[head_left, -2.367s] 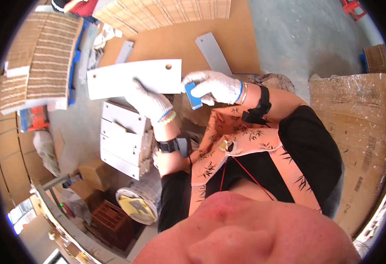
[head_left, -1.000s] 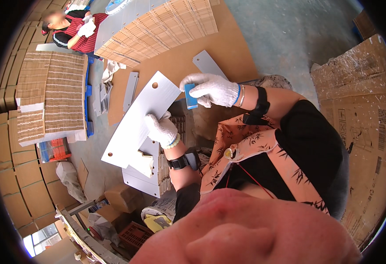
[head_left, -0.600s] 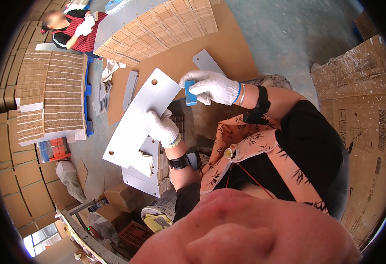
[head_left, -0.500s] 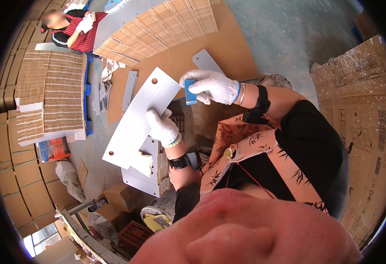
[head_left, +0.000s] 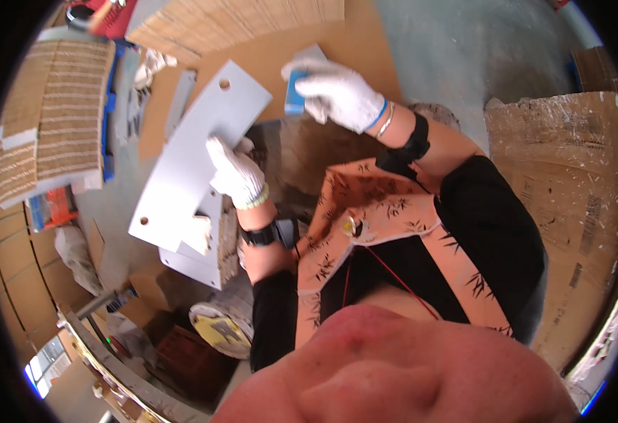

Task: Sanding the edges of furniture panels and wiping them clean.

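My left hand (head_left: 237,171), in a white knit glove, grips the right edge of a long grey-white flat panel (head_left: 195,144). Its thumb lies on the upper face, while the fingers beneath are mostly hidden. The panel is tilted and has a round hole near each end. In my right hand (head_left: 343,97), also gloved, a small blue block (head_left: 295,92) is pinched, just off the panel's far right corner and apart from it. Under the held panel lies a stack of similar panels (head_left: 195,262), with a pale scrap or cloth (head_left: 198,235) on it.
Stacked brown boards (head_left: 242,32) stand on a cardboard sheet (head_left: 365,67) ahead. A narrow grey piece (head_left: 180,102) lies left of the panel. Another board stack (head_left: 62,106) stands at left, with a person's red clothing (head_left: 115,17) beyond. A large cardboard piece (head_left: 555,197) is at right.
The whole view has shifted, so the surroundings sit higher and further left. My right hand has moved slightly away from the panel with the blue block. The left hand keeps its hold.
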{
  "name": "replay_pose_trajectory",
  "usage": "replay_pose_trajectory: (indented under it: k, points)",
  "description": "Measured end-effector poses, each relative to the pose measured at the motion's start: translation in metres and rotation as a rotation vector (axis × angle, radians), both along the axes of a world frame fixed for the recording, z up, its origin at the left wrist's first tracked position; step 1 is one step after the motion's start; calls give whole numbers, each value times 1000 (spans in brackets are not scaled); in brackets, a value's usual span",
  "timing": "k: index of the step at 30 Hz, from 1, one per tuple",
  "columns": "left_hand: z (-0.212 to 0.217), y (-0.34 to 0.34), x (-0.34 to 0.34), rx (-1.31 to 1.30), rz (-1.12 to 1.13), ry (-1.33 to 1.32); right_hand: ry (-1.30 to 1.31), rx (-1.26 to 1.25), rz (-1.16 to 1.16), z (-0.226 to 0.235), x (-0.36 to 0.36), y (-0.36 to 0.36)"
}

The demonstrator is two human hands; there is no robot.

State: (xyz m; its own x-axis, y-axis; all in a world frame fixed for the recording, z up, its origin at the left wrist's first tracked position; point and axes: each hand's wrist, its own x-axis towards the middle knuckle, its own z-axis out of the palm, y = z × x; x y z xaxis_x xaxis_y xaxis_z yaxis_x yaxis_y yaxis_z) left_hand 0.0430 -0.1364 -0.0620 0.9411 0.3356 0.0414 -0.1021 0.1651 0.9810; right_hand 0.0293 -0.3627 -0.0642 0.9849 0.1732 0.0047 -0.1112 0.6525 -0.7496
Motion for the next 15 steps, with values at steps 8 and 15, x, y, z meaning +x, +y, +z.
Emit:
replay_pose_trajectory:
  k: [8,15]
  points:
    - [-5,-13,5,-69,69,-113,-5,-173,-100,3,4,-1]
    - [-4,-11,0,-50,7,-125,-15,81,-90,-11,15,-6]
